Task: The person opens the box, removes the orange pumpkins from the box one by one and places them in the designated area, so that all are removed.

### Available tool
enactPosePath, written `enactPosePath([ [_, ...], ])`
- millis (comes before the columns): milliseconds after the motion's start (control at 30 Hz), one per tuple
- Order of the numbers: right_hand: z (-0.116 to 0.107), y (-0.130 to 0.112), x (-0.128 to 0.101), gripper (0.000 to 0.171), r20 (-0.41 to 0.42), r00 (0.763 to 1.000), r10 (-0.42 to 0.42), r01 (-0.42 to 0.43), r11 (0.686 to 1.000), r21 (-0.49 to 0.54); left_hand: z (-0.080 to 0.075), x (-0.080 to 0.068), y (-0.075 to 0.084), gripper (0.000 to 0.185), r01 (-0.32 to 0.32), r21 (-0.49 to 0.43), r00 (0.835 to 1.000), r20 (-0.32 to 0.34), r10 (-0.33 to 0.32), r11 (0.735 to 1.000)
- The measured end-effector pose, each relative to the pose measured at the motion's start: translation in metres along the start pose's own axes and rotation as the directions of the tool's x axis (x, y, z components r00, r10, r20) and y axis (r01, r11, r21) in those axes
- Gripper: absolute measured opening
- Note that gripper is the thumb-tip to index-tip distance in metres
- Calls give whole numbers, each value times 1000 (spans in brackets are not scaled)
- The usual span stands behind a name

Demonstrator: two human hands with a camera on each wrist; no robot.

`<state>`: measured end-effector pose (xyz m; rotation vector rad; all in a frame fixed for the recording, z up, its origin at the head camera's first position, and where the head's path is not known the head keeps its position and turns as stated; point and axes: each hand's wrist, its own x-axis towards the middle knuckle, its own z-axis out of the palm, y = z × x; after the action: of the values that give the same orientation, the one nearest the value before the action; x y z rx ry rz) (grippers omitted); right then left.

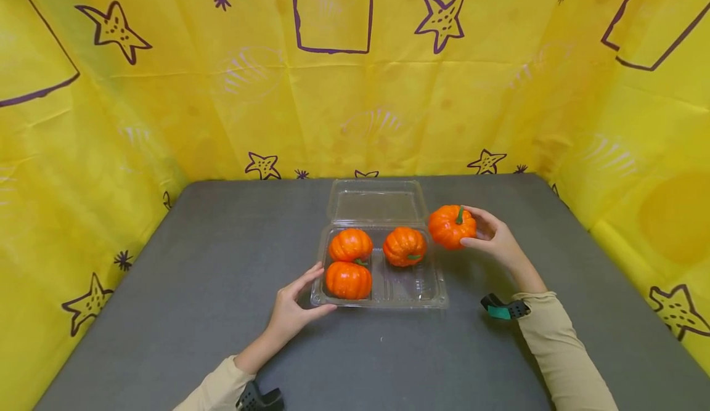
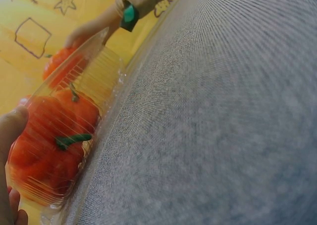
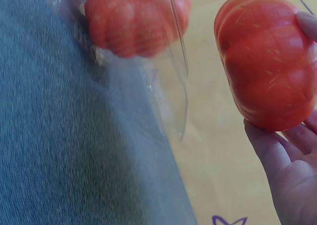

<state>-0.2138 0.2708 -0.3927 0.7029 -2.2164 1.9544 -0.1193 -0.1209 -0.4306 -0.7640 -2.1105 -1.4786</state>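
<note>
My right hand (image 1: 497, 240) holds an orange toy pumpkin (image 1: 447, 228) with a green stem, raised just beyond the right side of a clear plastic clamshell container (image 1: 383, 305). Thumb and fingers clasp the pumpkin from its right side. In the container's left half lie two pumpkins, a rear one (image 1: 350, 244) and a front one (image 1: 347, 281); a third pumpkin (image 1: 404, 246) sits in the back of the right half. My left hand (image 1: 291, 305) touches the container's front left corner, its thumb and fingers spread and fairly straight. Through the clear wall, the left wrist view shows a pumpkin (image 2: 44, 155) close to that hand.
The container's clear lid (image 1: 379, 204) stands folded back behind its base. Everything rests on a dark grey tabletop (image 1: 222, 244). Yellow cloth (image 1: 333, 109) with drawn starfish encloses the back and both sides. Black bands, one (image 1: 501, 308) with a green patch, are on both wrists.
</note>
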Motion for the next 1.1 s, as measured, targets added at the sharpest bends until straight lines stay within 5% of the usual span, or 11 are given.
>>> enactPosePath([
  [433,-20,20,-1,49,-63,996,62,-61,998,18,2,3,0,59,6,-17,1000,4,-6,1000],
  [700,-21,33,-6,53,-86,987,135,-140,988,-58,1,2,1,59,3,-22,1000,0,-3,1000],
  [1100,-31,48,-12,59,0,972,233,-232,970,-69,2,0,2,59,-37,51,999,-12,38,998],
])
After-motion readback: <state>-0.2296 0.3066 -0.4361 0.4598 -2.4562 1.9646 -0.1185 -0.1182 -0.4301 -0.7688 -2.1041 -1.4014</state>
